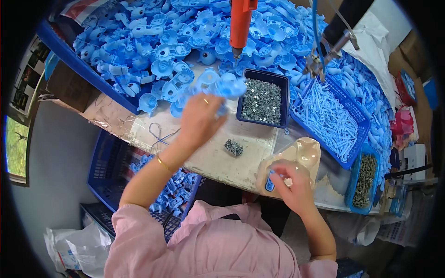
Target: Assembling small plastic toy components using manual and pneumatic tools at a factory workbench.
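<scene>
My left hand (200,121), blurred by motion, reaches over the edge of the pile with its fingers closed on a blue plastic shell (227,86), also smeared. Loose blue shells lie just beyond and beside it. At the front edge of the table, my right hand (295,186) has its thumb and fingertips at a small blue plastic part (270,181) and seems to pinch it. That part is at the left side of a beige moulded fixture (307,153), partly covered by the hand. A small heap of screws (233,148) lies on the tabletop between my hands.
An orange power screwdriver (241,28) hangs over the pile of blue shells (162,51). A dark tray of screws (262,99), a blue basket of thin blue rods (327,120) and a tub of metal pieces (364,180) stand rightward. A blue crate (109,167) sits below left.
</scene>
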`<state>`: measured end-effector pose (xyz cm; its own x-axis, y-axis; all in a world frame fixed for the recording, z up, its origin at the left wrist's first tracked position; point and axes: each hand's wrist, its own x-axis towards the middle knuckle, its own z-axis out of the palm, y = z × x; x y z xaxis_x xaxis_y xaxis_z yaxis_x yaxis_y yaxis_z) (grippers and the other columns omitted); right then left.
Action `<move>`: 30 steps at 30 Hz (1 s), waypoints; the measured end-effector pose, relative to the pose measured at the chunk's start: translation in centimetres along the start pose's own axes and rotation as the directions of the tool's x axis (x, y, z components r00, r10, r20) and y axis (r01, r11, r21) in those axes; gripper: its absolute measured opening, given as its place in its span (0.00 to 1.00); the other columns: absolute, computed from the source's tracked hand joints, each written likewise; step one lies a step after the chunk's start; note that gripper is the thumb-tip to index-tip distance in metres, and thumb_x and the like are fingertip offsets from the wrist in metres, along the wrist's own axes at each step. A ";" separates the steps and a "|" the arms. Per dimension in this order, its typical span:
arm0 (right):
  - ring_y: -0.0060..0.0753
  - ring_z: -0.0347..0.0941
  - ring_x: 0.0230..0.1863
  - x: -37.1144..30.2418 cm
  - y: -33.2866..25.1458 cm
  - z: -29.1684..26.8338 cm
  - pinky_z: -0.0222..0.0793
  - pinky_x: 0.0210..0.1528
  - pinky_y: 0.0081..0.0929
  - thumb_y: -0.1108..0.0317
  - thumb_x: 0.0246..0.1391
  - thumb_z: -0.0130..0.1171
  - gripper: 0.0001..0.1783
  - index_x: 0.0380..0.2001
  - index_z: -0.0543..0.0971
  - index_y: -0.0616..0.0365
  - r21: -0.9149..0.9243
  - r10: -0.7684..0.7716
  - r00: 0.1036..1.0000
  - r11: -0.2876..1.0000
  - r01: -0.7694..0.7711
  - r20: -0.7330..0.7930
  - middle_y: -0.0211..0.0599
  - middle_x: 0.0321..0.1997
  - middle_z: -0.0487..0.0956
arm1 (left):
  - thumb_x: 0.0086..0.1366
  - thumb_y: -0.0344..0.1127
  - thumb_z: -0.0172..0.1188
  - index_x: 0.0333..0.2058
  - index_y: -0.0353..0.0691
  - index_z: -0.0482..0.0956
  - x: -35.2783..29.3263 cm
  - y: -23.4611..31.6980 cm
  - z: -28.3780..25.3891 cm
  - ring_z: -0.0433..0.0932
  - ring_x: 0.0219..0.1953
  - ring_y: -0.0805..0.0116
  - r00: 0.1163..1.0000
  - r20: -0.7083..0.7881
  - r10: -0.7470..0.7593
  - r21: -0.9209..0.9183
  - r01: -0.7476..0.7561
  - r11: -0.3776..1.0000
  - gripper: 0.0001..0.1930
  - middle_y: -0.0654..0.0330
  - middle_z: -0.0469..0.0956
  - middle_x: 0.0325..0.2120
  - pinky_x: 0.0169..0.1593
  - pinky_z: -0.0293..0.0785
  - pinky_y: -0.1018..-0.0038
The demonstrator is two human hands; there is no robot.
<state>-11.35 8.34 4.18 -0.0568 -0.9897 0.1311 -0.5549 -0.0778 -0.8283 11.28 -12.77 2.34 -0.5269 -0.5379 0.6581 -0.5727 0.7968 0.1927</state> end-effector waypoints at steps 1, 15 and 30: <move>0.25 0.76 0.36 0.5 -0.2 0.9 0.71 0.34 0.25 0.75 0.59 0.63 0.13 0.46 0.75 0.61 0.270 0.122 0.992 0.956 -0.112 -0.022 0.34 0.39 0.80 | 0.50 0.33 0.72 0.41 0.41 0.79 -0.4 2.5 -0.1 0.76 0.36 0.55 0.999 -0.023 0.039 -0.010 -0.039 0.999 0.18 0.58 0.77 0.30 0.41 0.70 0.61; 0.18 0.72 0.40 -0.8 5.7 -4.5 0.71 0.40 0.18 0.69 0.61 0.63 0.18 0.47 0.65 0.58 0.632 0.576 0.785 0.701 -0.330 -0.228 0.31 0.40 0.74 | 0.52 0.39 0.74 0.60 0.37 0.69 -4.4 13.8 0.8 0.70 0.60 0.49 0.958 0.250 0.143 -0.612 0.041 0.790 0.37 0.51 0.73 0.57 0.65 0.64 0.54; 0.40 0.73 0.46 -4.6 4.3 -2.5 0.73 0.47 0.35 0.75 0.46 0.62 0.23 0.49 0.82 0.51 -0.519 -0.151 0.979 0.831 0.201 0.138 0.32 0.44 0.79 | 0.51 0.37 0.74 0.64 0.36 0.63 -5.1 12.5 3.6 0.69 0.60 0.44 0.867 0.454 0.203 -0.658 0.174 0.732 0.43 0.48 0.70 0.59 0.64 0.66 0.57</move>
<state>-15.60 12.85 1.39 0.1426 -0.9736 0.1783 -0.9030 -0.2017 -0.3794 4.56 -1.08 -1.18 -0.8585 -0.4301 0.2792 -0.0974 0.6714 0.7347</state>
